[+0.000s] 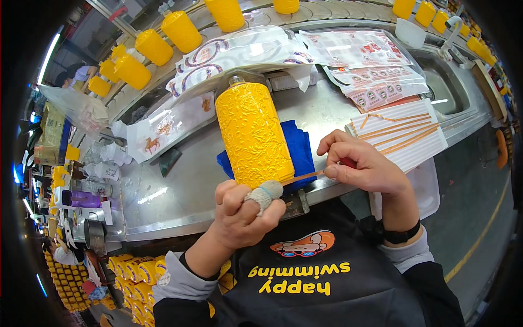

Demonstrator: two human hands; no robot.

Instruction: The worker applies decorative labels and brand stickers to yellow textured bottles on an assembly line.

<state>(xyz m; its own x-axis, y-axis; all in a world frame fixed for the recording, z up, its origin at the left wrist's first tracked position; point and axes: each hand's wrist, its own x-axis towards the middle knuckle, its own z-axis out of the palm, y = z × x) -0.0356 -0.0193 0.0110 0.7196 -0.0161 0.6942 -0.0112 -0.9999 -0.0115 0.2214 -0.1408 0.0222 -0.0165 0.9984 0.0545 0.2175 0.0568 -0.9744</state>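
Observation:
A yellow cylinder (253, 133) with raised floral relief lies with its near end toward me, resting over a folded blue cloth (299, 144). My left hand (233, 220) is closed at that near end, a finger wrapped in beige cloth (265, 195) with a blue-green band pressing on its edge. From there a thin orange-brown strip (305, 177) stretches taut to my right hand (366, 166), which pinches it between thumb and fingers. Something small and red shows inside the right hand's curl. What the left fingers do beneath the cylinder's edge is hidden.
To the right, more orange-brown strips (400, 131) lie on a white ribbed sheet. Printed decal sheets (376, 49) cover the far metal bench, with a sink (444, 90) at the far right. Yellow containers (181, 31) line a conveyor behind. A clear-wrapped horse print (163, 133) lies left.

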